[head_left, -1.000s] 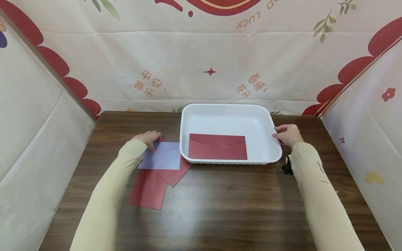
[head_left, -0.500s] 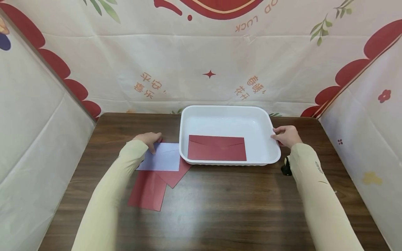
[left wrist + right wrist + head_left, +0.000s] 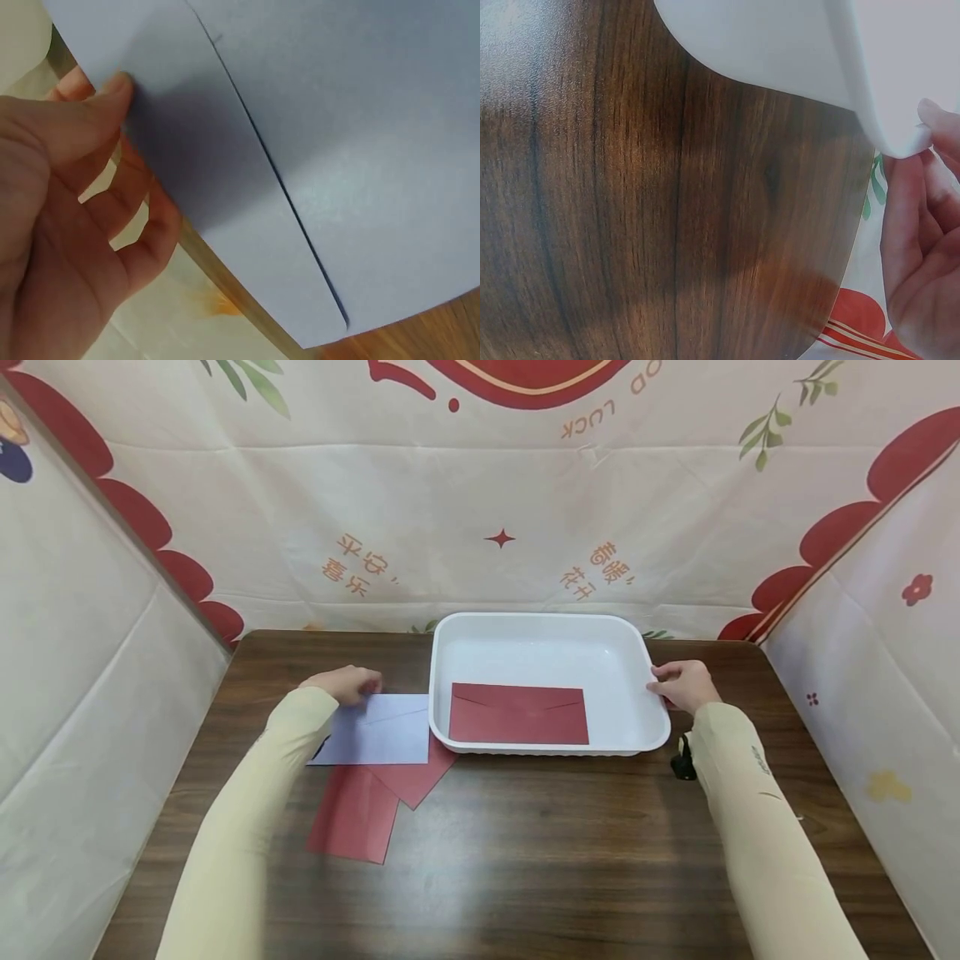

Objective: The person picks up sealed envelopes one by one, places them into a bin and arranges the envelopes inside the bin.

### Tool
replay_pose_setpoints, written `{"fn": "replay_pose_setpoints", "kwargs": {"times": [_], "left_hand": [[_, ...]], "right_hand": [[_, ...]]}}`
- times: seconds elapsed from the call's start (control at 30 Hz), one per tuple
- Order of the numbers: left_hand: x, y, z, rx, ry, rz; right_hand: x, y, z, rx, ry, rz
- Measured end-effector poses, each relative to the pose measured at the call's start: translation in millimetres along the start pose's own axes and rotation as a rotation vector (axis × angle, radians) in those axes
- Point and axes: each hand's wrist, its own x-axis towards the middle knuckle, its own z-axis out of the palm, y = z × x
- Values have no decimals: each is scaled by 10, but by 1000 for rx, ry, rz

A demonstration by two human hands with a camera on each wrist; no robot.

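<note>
At the left of the tray, my left hand (image 3: 343, 683) holds a pale lavender envelope (image 3: 390, 739) by its far edge. In the left wrist view the thumb (image 3: 90, 112) lies on the flap side, with the fingers behind the edge. Two red envelopes lie partly covered under the lavender one: one (image 3: 352, 827) sticks out toward the front, another (image 3: 420, 781) reaches to the tray's corner. My right hand (image 3: 686, 683) pinches the right rim of the white tray (image 3: 540, 647), thumb inside, fingers outside and below. Inside the tray a red envelope (image 3: 517, 718) lies along the near wall.
The brown wooden table (image 3: 540, 860) has its far edge against a printed cloth backdrop (image 3: 450, 493). Cloth walls also stand at the left and right. A small black device (image 3: 683, 760) hangs at the right wrist.
My left hand has shifted slightly left, and the lavender envelope has moved a little toward the far side. The right hand still holds the tray's rim, and the red envelopes stay put.
</note>
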Motion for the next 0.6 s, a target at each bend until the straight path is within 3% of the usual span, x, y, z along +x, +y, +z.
{"fn": "replay_pose_setpoints", "kwargs": {"times": [0.3, 0.6], "left_hand": [[-143, -34, -165, -117, 13, -10], [-281, 26, -525, -87, -41, -14]], "right_hand": [[20, 36, 8, -9, 12, -9], [49, 52, 7, -2, 14, -11]]}}
